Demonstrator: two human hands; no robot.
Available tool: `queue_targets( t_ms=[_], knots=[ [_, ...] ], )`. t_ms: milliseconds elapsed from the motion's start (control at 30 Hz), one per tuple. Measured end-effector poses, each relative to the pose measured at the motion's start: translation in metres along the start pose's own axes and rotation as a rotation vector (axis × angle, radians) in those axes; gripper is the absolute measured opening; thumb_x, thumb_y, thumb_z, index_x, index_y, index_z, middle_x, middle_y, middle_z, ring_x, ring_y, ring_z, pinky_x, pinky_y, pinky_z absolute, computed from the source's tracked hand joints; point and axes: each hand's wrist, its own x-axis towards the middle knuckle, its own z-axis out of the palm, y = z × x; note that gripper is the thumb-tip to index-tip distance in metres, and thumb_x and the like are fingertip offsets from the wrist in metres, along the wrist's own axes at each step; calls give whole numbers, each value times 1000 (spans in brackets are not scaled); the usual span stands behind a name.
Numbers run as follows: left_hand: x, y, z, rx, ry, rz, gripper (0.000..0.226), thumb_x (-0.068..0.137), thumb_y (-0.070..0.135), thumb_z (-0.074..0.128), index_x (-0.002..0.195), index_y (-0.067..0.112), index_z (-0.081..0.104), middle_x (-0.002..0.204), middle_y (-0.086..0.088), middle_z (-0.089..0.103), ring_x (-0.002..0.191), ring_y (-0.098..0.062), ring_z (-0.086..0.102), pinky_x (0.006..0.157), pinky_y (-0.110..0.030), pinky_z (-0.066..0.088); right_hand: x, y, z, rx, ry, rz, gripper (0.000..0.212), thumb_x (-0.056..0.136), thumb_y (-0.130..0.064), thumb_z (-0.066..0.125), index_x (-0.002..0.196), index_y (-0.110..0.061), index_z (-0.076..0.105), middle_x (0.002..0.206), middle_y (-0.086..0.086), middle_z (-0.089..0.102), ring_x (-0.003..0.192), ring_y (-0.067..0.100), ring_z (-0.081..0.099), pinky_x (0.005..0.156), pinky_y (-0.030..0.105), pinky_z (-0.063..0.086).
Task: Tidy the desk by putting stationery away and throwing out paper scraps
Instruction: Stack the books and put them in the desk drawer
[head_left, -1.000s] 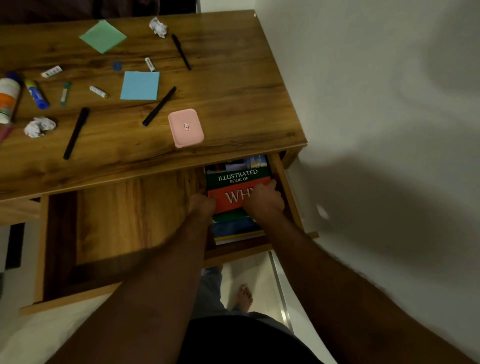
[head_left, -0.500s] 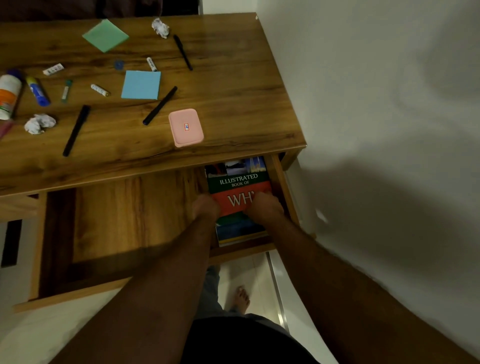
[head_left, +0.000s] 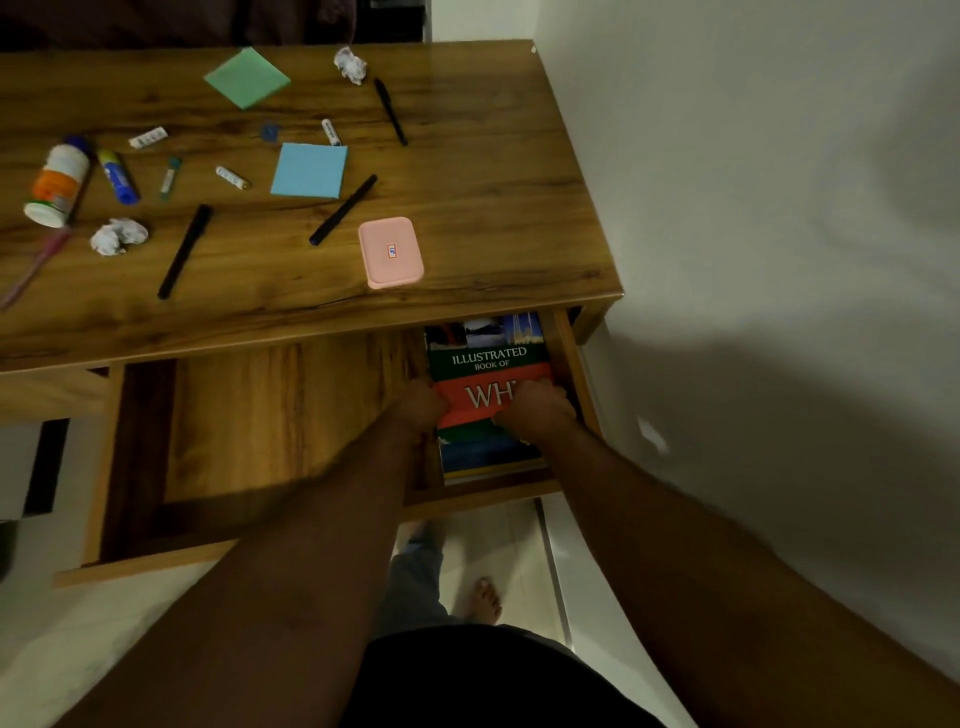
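Pens, glue and paper scraps lie on the worktop. In the open drawer, left hand and right hand grip a book; wedged tight, it could pinch fingers.
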Motion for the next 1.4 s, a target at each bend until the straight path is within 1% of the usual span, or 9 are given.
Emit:
queue_targets(
  t_ms=[100, 300, 533, 700, 833, 1000, 1133, 1267, 1400],
  knots=[
    [-7, 6, -1, -72, 19, 2, 41, 98, 19, 53, 136, 4, 47, 132, -21, 56, 117, -34, 57, 91, -38, 47, -3, -1, -2, 43, 31, -32, 64, 82, -49, 68, 132, -13, 48, 132, 16, 51, 121, 35, 51, 102, 49, 45],
    [-29, 0, 3, -229, -35, -15, 35, 94, 12, 59, 128, 8, 54, 124, -15, 60, 112, -31, 60, 90, -37, 50, -23, -7, -1, 32, 40, -185, 45, 88, -43, 64, 123, -17, 55, 119, 9, 61, 111, 28, 59, 97, 43, 49],
    [-47, 1, 15, -240, -84, 148, 29, 95, 23, 57, 124, 19, 57, 122, -9, 61, 113, -27, 59, 102, -49, 46, -45, -3, 3, -29, 75, -305, 47, 87, -31, 67, 130, -16, 54, 125, 9, 60, 116, 27, 57, 100, 43, 47],
    [-64, 11, 10, -220, -8, 137, 16, 91, 23, 61, 106, 20, 63, 110, -7, 66, 98, -22, 64, 93, -43, 53, -57, -9, 1, -40, 73, -378, 26, 93, -31, 58, 112, -13, 61, 108, 7, 65, 103, 24, 63, 92, 40, 51],
    [-86, 10, -4, -114, 35, 192, 21, 93, 22, 61, 113, 15, 58, 103, -2, 62, 91, -15, 58, 73, -26, 48, -62, -17, 2, 40, 80, -412, 27, 88, -39, 61, 98, -14, 65, 92, 3, 65, 89, 21, 64, 77, 34, 51],
    [-106, -18, -20, 19, 78, 174, 19, 91, 20, 63, 108, 14, 64, 106, -6, 66, 98, -20, 62, 86, -35, 50, -69, -28, 14, 69, -33, -524, 23, 83, -32, 71, 90, -10, 69, 90, 7, 66, 86, 22, 61, 77, 34, 47],
    [-114, -43, -29, 103, 5, 189, 17, 90, 10, 62, 106, 7, 68, 95, -4, 65, 93, -17, 59, 76, -24, 46, -82, -38, 22, 27, -191, -575, 26, 79, -24, 76, 101, -11, 72, 98, 7, 70, 91, 21, 64, 82, 35, 49],
    [-120, -58, -41, 92, -81, 169, 17, 89, 17, 67, 103, 7, 68, 80, 1, 61, 75, -12, 58, 64, -16, 47, -94, -53, 29, -48, -332, -611, 41, 78, -24, 78, 116, -13, 67, 111, 5, 68, 101, 22, 62, 91, 39, 51],
    [-120, -74, -59, 134, -134, 154, 26, 85, 18, 71, 108, 5, 68, 91, -4, 64, 81, -12, 57, 67, -20, 44, -93, -75, 40, -160, -345, -607, 48, 72, -26, 83, 116, -14, 68, 109, 5, 69, 98, 22, 63, 82, 33, 51]
  ],
)
